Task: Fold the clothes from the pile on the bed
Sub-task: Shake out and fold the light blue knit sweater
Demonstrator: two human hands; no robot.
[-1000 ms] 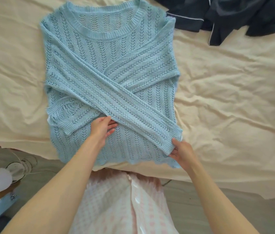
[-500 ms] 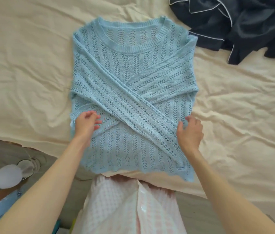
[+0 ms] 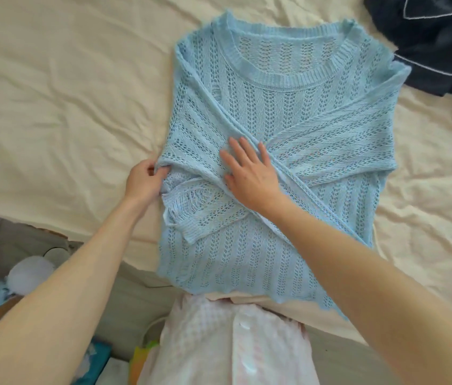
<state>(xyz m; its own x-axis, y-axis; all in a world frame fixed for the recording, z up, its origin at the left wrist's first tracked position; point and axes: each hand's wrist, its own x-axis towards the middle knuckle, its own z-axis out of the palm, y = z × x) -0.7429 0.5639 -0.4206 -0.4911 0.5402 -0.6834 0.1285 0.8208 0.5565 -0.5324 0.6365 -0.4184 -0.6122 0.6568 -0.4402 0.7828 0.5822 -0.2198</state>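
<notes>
Sleeve-tidying step: left hand (image 3: 142, 182) pinches the blue sweater (image 3: 283, 173) edge at nine o'clock; right hand (image 3: 249, 173) presses flat, fingers spread, at centre. Next, likely folding hem toward collar.

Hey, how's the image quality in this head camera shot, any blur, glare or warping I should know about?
Head view: soft, even daylight, no glare; the light blue open-knit sweater and cream bedsheet are sharp at centre; wide-angle stretch enlarges both forearms near the bottom edge; the floor clutter at lower left is smeared; the right hand casts only a faint shadow.
</notes>
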